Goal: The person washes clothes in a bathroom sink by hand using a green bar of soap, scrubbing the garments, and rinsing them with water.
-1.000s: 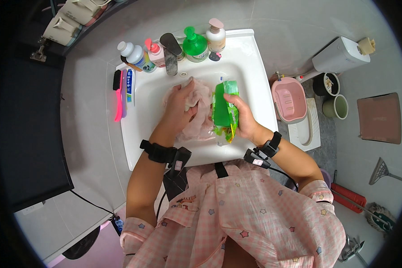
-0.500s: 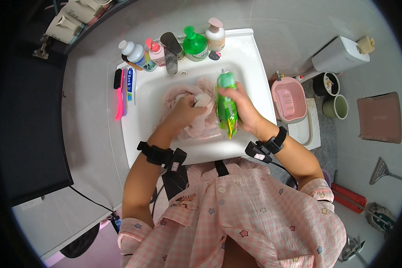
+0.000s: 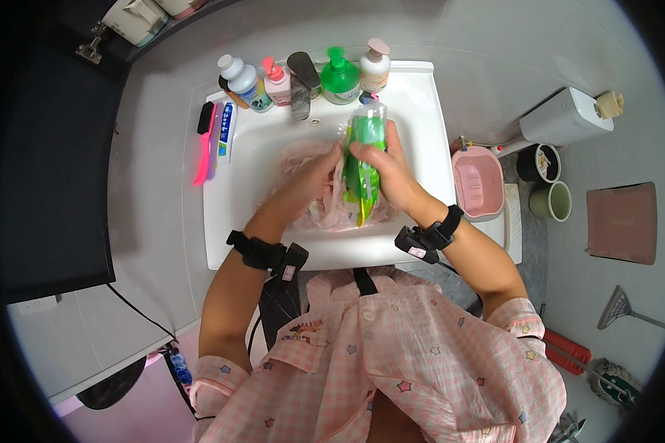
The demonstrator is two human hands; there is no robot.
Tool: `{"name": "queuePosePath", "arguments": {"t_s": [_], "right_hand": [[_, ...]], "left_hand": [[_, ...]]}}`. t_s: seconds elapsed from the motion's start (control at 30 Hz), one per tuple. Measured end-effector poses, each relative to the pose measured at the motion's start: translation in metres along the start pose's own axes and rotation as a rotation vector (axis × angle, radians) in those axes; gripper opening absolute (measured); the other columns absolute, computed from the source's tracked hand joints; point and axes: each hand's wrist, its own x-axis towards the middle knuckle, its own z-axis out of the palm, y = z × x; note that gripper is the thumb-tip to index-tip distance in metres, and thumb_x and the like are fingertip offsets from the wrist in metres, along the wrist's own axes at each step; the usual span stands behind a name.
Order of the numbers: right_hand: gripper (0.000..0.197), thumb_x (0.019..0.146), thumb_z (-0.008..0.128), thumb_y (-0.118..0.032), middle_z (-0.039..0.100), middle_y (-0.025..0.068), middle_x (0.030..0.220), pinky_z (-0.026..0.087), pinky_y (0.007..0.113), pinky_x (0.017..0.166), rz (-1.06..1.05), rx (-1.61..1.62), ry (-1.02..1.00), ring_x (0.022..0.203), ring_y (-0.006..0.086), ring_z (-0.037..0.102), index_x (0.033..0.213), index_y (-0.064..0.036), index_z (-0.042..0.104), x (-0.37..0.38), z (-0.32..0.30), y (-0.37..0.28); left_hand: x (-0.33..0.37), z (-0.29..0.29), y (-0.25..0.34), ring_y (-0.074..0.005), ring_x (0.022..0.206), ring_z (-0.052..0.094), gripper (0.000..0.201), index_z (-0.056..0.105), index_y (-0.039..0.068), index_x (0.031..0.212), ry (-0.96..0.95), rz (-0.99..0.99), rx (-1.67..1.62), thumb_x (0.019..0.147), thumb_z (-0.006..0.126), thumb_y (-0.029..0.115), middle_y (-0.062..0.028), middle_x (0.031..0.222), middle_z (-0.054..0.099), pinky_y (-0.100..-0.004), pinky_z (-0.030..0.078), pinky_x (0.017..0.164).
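Note:
My right hand is closed round a green bar in a plastic wrapper, which looks like laundry soap. It is held upright over the right side of the washbasin. Clear film stands up at its top end, and the lower part is yellow-green. Close beside it, my left hand is closed on a wet pink cloth, the thumb side against the wrapper's left edge. Motion blurs the left hand, and its fingertips are partly hidden. The cloth lies bunched in the basin under both hands.
Along the back rim stand a white bottle, pink pump bottle, grey tap, green pump bottle and white pump bottle. A pink brush and toothpaste tube lie left. Right are a pink tub and bins.
My right hand has brought the green wrapped bar left, closer to my left hand. My left hand has moved up toward it. The whole view has shifted slightly.

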Motion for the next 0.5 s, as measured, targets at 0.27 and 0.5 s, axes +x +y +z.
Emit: {"name": "queuePosePath", "arguments": {"t_s": [0.27, 0.5], "right_hand": [[0.047, 0.076, 0.062, -0.027, 0.042, 0.0093, 0.091, 0.043, 0.029, 0.068, 0.104, 0.3, 0.227, 0.081, 0.0148, 0.046, 0.103, -0.0019, 0.033, 0.014, -0.013, 0.003], [0.048, 0.075, 0.063, -0.028, 0.045, 0.0095, 0.092, 0.042, 0.029, 0.074, 0.093, 0.058, 0.167, 0.081, 0.0155, 0.048, 0.104, -0.0011, 0.035, 0.02, -0.038, 0.007]], "left_hand": [[0.002, -0.074, -0.098, -0.0114, 0.059, 0.055, 0.032, 0.048, 0.001, 0.105, 0.148, 0.054, 1.086, 0.08, 0.06, 0.018, -0.006, 0.07, 0.055, -0.0255, 0.043, 0.05], [0.032, -0.09, -0.124, -0.0177, 0.067, 0.058, 0.012, 0.058, 0.002, 0.079, 0.356, 0.048, 0.397, 0.078, 0.059, 0.014, -0.0074, 0.071, 0.061, -0.0313, 0.043, 0.058]]}}
